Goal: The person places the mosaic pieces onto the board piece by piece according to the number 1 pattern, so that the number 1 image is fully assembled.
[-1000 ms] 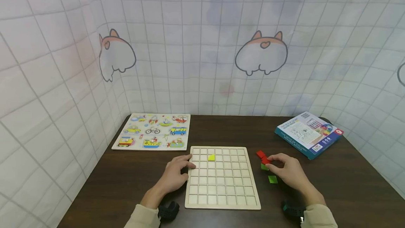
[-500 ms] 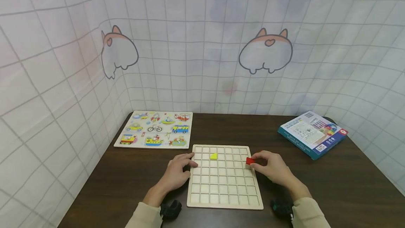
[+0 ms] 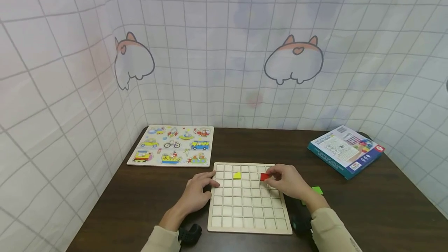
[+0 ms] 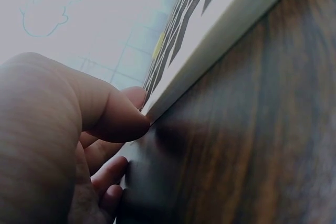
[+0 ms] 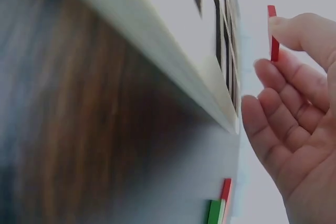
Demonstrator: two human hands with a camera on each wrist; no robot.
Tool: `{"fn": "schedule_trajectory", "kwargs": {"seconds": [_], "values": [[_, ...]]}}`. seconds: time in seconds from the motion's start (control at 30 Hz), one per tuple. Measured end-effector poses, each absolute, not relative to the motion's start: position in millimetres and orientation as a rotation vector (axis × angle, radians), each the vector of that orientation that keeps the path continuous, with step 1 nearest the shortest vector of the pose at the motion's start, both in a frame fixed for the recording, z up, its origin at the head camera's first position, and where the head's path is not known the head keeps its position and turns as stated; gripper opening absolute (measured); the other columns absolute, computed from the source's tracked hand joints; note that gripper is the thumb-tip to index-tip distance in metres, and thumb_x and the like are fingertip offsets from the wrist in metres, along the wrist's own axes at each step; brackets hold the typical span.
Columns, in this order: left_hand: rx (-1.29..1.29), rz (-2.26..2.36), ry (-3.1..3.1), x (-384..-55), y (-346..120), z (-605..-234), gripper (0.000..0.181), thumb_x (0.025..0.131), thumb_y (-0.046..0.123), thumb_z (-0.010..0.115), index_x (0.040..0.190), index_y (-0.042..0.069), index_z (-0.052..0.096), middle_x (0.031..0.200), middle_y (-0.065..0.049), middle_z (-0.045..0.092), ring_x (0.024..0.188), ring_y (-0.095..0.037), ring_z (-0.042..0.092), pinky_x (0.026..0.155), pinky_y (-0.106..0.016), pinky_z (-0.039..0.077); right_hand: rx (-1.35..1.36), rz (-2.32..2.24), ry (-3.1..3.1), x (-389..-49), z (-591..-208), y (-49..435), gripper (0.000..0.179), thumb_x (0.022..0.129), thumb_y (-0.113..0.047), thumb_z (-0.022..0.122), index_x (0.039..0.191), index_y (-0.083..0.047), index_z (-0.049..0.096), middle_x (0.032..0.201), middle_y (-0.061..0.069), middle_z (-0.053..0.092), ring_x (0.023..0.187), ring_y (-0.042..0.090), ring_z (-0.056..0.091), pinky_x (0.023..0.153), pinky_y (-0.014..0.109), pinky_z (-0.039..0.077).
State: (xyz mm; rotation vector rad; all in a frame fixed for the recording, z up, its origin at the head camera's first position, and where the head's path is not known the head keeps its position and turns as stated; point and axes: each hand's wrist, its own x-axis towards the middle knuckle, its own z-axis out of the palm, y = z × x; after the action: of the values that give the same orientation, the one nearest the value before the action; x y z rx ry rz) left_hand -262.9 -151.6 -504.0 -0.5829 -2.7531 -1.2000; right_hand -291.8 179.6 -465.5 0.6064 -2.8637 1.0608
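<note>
A pale wooden grid board [image 3: 237, 211] lies on the dark table in the head view. One yellow tile [image 3: 237, 175] with a slanted corner sits in a cell near its far edge. My left hand [image 3: 196, 191] rests at the board's left edge, index fingertip on the rim and thumb against the side. Thumb and index finger of my right hand [image 3: 287, 181] pinch a red tile [image 3: 264, 177] over the board's far right part. The right wrist view shows that red tile [image 5: 274, 32] edge-on, raised above the board, with the other fingers loosely bent.
Green tiles [image 3: 317, 190] lie right of the board, partly hidden by my right wrist. In the right wrist view another red tile [image 5: 227, 188] lies by a green one [image 5: 213, 212]. A vehicle picture puzzle [image 3: 171, 146] is at back left, a blue box [image 3: 346, 151] at back right.
My right hand has picked up a red tile from the small group on the right and carried it left over the board. My left hand has stayed at the board's edge.
</note>
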Motion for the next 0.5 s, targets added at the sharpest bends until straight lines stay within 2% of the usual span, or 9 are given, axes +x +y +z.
{"fn": "schedule_trajectory", "kwargs": {"seconds": [0.17, 0.33, 0.5], "values": [[-0.584, -1.206, -2.741, -263, -150, -503, 0.033, 0.084, -0.004, 0.056, 0.102, 0.016, 0.074, 0.145, -0.007, 0.05, 0.137, -0.032, 0.037, 0.107, -0.061, 0.022, 0.664, 1.017, -2.882, -298, -460, 173, 0.017, 0.085, -0.018, 0.074, 0.102, -0.013, 0.072, 0.093, -0.005, 0.065, 0.08, 0.013, 0.054, 0.071, 0.028, 0.049], [-0.576, -1.21, -2.748, -264, -150, -503, 0.033, 0.084, -0.003, 0.056, 0.102, 0.017, 0.074, 0.146, -0.007, 0.05, 0.137, -0.031, 0.037, 0.108, -0.061, 0.022, 0.718, 1.045, -2.874, -300, -452, 168, 0.018, 0.086, -0.02, 0.073, 0.102, -0.013, 0.072, 0.092, -0.005, 0.064, 0.078, 0.015, 0.052, 0.066, 0.027, 0.046], [-0.58, -1.212, -2.751, -264, -151, -505, 0.034, 0.083, -0.004, 0.056, 0.102, 0.018, 0.074, 0.146, -0.007, 0.05, 0.137, -0.031, 0.037, 0.107, -0.061, 0.022, 0.763, 1.1, -2.843, -304, -455, 157, 0.018, 0.087, -0.02, 0.073, 0.103, -0.013, 0.072, 0.096, -0.003, 0.067, 0.083, 0.013, 0.059, 0.073, 0.029, 0.051]]}}
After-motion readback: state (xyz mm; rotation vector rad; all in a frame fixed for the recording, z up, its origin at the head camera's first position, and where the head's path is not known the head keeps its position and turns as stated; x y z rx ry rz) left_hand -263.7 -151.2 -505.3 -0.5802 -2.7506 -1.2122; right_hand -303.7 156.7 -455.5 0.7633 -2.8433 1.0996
